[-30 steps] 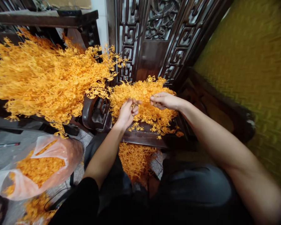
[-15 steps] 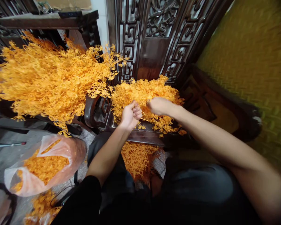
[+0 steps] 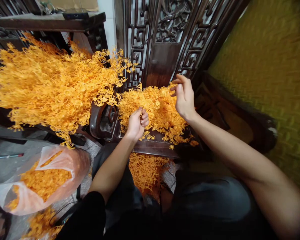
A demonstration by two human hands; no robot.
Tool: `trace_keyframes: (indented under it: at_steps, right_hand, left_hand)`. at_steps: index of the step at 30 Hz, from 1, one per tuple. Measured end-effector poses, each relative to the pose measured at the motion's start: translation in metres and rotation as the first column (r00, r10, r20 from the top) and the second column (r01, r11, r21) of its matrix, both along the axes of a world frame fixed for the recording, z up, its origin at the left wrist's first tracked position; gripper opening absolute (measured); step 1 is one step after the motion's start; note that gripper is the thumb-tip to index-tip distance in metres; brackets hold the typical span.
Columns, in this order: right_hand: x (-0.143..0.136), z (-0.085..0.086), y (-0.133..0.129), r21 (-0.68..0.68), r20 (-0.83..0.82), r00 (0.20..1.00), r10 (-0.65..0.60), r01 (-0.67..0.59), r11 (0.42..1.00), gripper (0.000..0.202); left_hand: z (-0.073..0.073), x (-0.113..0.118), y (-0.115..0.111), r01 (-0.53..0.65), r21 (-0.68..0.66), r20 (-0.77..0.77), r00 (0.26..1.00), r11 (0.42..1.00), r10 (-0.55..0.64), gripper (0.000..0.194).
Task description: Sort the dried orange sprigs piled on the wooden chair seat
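Note:
My left hand (image 3: 138,123) is closed in front of the heap of orange plastic flower pieces (image 3: 155,100) on the dark wooden chair seat. Its fingers curl round a thin orange flower stem, mostly hidden by the fist. My right hand (image 3: 185,98) is raised over the right side of that heap, with its fingers stretched and apart and nothing seen in them. A larger pile of orange plastic flower sprays (image 3: 52,83) lies to the left, its tips reaching toward the seat.
A clear plastic bag (image 3: 82,163) holding small orange pieces stands on the floor at left. Bare orange stems (image 3: 145,170) lie below the seat between my legs. A carved wooden chair back (image 3: 165,60) rises behind the heap, and a dark side table (image 3: 40,22) stands at upper left.
My right hand has moved up and right, away from my left hand, and its fingers have opened. My left hand stays closed nearly in place; the stem end below it no longer shows.

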State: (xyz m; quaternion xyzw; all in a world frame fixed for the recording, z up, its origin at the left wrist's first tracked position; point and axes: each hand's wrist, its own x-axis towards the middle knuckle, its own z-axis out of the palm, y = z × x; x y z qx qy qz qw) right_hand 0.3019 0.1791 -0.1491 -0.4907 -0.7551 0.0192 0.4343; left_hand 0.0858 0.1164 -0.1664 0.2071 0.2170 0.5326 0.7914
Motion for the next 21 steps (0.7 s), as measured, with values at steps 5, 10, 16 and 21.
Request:
trace_keyframes:
  at_steps: [5,10,16,21]
  right_hand:
    - [-0.026,0.028,-0.027,-0.034,0.106,0.958,0.267,-0.265,0.964,0.07]
    - [-0.022,0.018,-0.02,-0.345,-0.306,0.905,0.296,-0.395,0.851,0.039]
    - [0.054,0.007,0.009,-0.426,-0.666,0.743,0.07,-0.455,0.782,0.036]
    - [0.099,0.018,0.02,-0.39,-0.717,0.694,-0.061,-0.326,0.861,0.022]
  left_hand:
    - [0.0,0.003,-0.001,-0.022,-0.065,0.054,0.998,0.998,0.026,0.029]
    - [0.004,-0.002,-0.004,0.088,-0.123,0.089,0.993,0.989,-0.077,0.033]
    - [0.006,-0.018,0.001,0.142,-0.22,0.001,0.989,0.965,-0.145,0.031]
    - [0.0,-0.017,0.003,0.197,-0.199,0.008,0.98,0.96,-0.199,0.03]
